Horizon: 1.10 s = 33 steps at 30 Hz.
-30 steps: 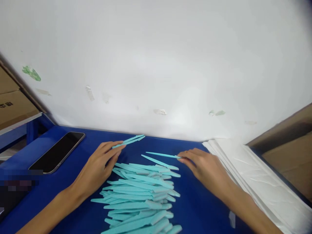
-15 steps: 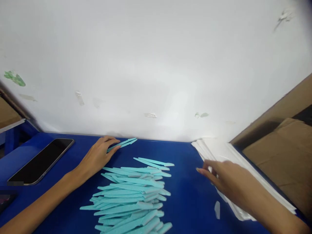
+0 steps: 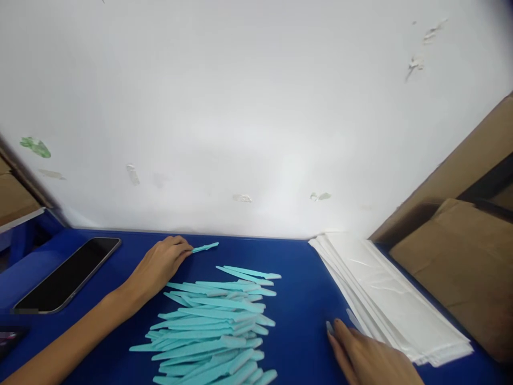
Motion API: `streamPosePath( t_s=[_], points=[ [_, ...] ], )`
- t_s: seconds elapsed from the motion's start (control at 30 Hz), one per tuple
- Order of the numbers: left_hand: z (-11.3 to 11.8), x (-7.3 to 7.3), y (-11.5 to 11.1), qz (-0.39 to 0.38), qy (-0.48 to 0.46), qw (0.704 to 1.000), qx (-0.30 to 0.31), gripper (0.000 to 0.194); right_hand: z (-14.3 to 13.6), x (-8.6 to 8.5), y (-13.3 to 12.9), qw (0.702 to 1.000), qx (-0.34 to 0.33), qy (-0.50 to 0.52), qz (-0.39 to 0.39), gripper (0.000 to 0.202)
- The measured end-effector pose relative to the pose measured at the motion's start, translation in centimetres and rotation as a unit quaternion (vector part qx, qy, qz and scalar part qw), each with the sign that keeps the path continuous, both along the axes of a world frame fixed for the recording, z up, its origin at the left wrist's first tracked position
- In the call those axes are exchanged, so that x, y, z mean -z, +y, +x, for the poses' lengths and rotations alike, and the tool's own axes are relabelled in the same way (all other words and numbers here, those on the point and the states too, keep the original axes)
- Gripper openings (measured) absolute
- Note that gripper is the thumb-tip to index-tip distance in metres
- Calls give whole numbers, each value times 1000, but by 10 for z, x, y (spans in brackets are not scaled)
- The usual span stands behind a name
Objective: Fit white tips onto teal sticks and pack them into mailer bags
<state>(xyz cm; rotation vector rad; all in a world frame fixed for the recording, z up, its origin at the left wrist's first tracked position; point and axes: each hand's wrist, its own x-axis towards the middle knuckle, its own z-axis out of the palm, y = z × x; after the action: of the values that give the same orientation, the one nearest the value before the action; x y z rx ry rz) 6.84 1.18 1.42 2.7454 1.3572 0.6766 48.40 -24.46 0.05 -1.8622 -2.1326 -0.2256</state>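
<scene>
My left hand (image 3: 166, 262) is closed on turquoise eyebrow razors (image 3: 206, 247) near the back edge of the blue table. Their tips stick out to the right of the fingers; the rest is hidden in the hand. Below and right of it lies a long, loose pile of the same razors (image 3: 216, 323), mostly crosswise with their thicker ends to the right. My right hand (image 3: 366, 355) is low over the table between the pile and the white plastic bags. Its fingers point forward, seemingly empty. A small clear strip (image 3: 353, 320) shows just beyond its knuckles.
The stack of flat white bags (image 3: 385, 294) lies at the right on the blue table (image 3: 304, 299). A phone (image 3: 68, 275) lies at the left, with a dark object (image 3: 10, 339) below it. A white wall (image 3: 256, 117) closes the back; brown cardboard (image 3: 457, 272) stands at the right.
My right hand has moved down off the white bags, uncovering the stack. My left hand stays by the back edge; the razors' tips have closed together and less of them shows. The view has shifted slightly.
</scene>
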Motion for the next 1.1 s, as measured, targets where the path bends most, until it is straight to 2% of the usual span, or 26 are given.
streamPosePath(
  t_s=[0.1, 0.23, 0.33, 0.43, 0.57, 0.73, 0.83, 1.0, 1.1],
  points=[
    [-6, -6, -11, -2, -4, 1000, -16, 41, -18, -15, 20, 998, -9, 56, -15, 16],
    [-12, -15, -32, 24, -27, 998, -46, 40, -43, -46, 44, 981, -35, 190, -29, 15],
    [-9, -19, -55, 16, -106, 993, -47, 36, -63, -66, 61, 958, -57, 280, -20, 32],
    [-2, -21, -79, -6, -165, 986, -14, 32, -86, -76, 77, 917, -64, 388, -70, 35],
    [7, -21, -106, -27, -213, 976, 32, 28, -111, -72, 90, 844, -55, 522, -112, 33],
    [17, -19, -124, -11, -242, 965, 99, 31, -130, -61, 85, 804, -4, 592, -48, 38],
    [21, -16, -128, -27, -246, 960, 132, 36, -140, -57, 80, 772, 4, 634, -42, 42],
    [23, -10, -131, -26, -251, 954, 164, 35, -147, -54, 75, 753, 25, 653, -75, 46],
    [22, -10, -135, -35, -222, 960, 166, 37, -150, -53, 71, 746, 30, 661, -82, 47]
  ],
)
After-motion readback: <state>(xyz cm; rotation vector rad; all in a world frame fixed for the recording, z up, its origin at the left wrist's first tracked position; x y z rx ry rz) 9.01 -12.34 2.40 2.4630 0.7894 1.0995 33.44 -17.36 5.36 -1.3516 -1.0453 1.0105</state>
